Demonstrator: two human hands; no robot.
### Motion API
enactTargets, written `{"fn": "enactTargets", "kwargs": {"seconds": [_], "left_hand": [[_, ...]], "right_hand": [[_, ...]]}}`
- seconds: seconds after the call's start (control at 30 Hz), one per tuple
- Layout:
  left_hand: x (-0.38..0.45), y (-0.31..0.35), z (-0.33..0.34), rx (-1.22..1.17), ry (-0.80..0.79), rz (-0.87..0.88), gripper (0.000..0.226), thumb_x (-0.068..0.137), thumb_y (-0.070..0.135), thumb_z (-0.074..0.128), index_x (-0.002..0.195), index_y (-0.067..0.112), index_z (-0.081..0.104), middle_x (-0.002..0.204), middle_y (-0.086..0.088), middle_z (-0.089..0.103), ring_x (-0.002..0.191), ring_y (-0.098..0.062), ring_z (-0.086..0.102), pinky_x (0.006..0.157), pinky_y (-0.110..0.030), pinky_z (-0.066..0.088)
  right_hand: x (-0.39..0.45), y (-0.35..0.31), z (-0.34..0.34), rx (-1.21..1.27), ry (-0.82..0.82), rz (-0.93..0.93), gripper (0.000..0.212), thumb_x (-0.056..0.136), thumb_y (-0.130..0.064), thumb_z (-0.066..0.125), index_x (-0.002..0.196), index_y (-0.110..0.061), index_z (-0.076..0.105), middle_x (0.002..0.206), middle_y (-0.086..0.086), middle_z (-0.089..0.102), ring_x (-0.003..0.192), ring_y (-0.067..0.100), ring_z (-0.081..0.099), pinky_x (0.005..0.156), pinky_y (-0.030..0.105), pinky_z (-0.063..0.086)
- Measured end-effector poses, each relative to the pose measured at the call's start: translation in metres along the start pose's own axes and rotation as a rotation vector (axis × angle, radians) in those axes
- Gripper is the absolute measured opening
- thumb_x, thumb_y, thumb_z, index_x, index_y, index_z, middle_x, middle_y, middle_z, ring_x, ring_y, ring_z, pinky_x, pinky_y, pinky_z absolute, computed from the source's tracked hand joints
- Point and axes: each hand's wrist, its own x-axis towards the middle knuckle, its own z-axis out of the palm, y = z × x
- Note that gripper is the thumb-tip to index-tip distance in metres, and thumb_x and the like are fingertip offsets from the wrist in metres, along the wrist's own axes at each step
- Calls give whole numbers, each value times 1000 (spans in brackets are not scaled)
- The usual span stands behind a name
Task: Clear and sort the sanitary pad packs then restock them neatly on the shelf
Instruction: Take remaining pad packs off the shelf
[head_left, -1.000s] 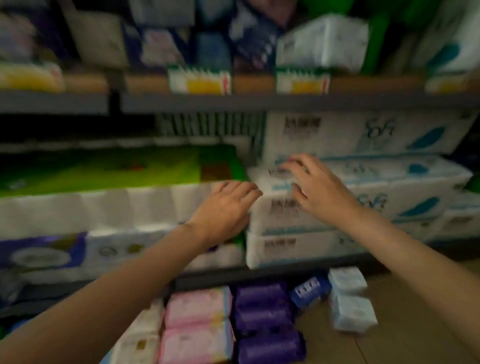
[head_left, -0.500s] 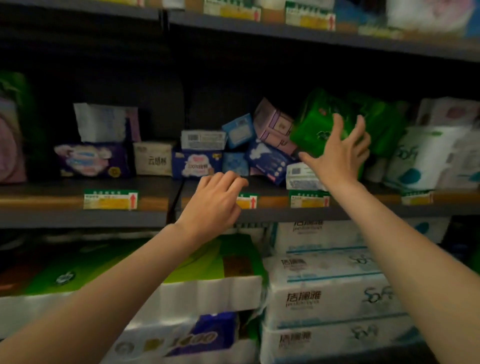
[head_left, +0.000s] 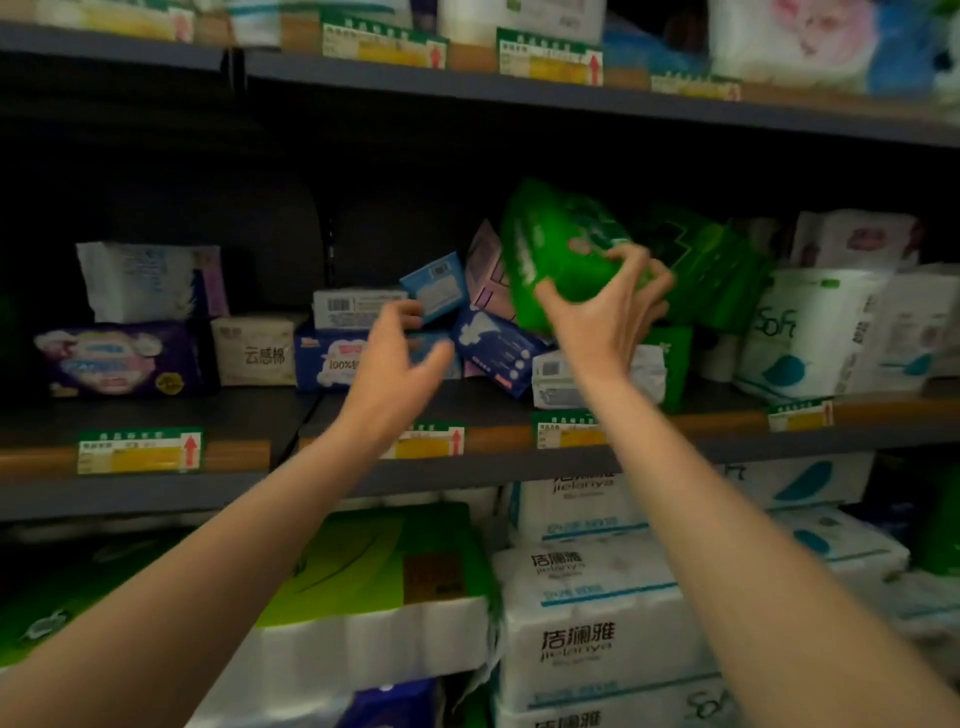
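Since half a second ago our right hand (head_left: 605, 317) has clamped onto one green pack (head_left: 558, 254), tilting it. Our left hand (head_left: 400, 358) hovers, fingers apart, before the heaped small packs (head_left: 436, 317) on the shelf (head_left: 519, 462).

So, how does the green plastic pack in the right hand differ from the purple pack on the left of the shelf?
The green plastic pack is tilted and lifted, gripped by the right hand; the purple pack lies flat on the shelf, untouched. The green one looks bulkier. Both are soft wrapped packs.
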Motion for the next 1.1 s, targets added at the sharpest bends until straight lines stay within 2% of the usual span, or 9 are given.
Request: {"fn": "enactTargets", "kwargs": {"seconds": [0.1,0.2,0.27,0.37,0.5,0.63,0.77,0.9,1.1], "left_hand": [[12,17,-11,-580,-247,-401,73,78,66,47,137,23,39,125,-1,54,108,-20,56,97,-44,36],[15,7,-26,-652,-286,-465,72,66,68,56,124,26,56,113,-1,67,100,-23,63,84,-44,48],[15,-9,-39,-691,-144,-517,63,68,56,69,121,23,58,112,-3,67,95,-23,66,72,-38,52],[10,-29,-59,-725,-141,-522,67,60,49,72,121,24,59,117,-4,67,99,-28,66,78,-45,53],[-15,-34,-82,-646,-424,-423,81,34,50,85,108,23,64,100,-4,73,86,-22,71,77,-38,50],[-40,-48,-90,-570,-721,-460,91,16,35,94,101,15,69,100,-12,72,85,-25,71,65,-32,58],[-69,-67,-74,-192,-1174,-530,58,57,18,85,111,16,62,106,-7,71,92,-22,70,73,-29,57],[-112,-121,-35,161,-1367,-594,77,50,44,79,118,19,53,109,0,70,100,-19,67,86,-31,53],[-181,-202,3,320,-1388,-745,98,37,45,89,122,15,50,108,-7,69,97,-26,67,91,-44,52]], "right_hand": [[-56,3,-13,116,-119,-481,67,65,-50,67,114,-14,40,128,19,34,119,31,37,97,30,36],[-64,-2,-18,114,-513,-670,68,69,-58,65,121,-23,38,136,13,30,129,27,32,105,33,35],[-50,2,-21,189,-610,-582,61,76,-56,59,120,-16,49,133,6,38,127,20,38,103,35,39],[-19,40,-23,-83,-318,-185,68,79,-60,57,128,-14,47,138,11,38,130,29,35,107,43,31],[-9,79,-26,-504,-460,300,95,70,-57,72,143,-22,22,142,23,31,130,41,32,109,48,20],[-23,60,-28,-332,-272,-26,80,67,-39,79,133,-20,37,128,19,37,117,37,39,98,41,32],[-67,36,-56,-81,-288,-280,83,63,-53,69,128,-11,40,124,15,42,114,28,43,94,30,36],[-129,41,-91,-46,-497,-406,81,64,-47,73,124,-2,43,121,17,42,112,20,39,93,10,30],[-203,94,-135,-237,-944,-506,78,64,-53,70,127,-23,35,127,6,29,116,20,36,89,26,38]]}}
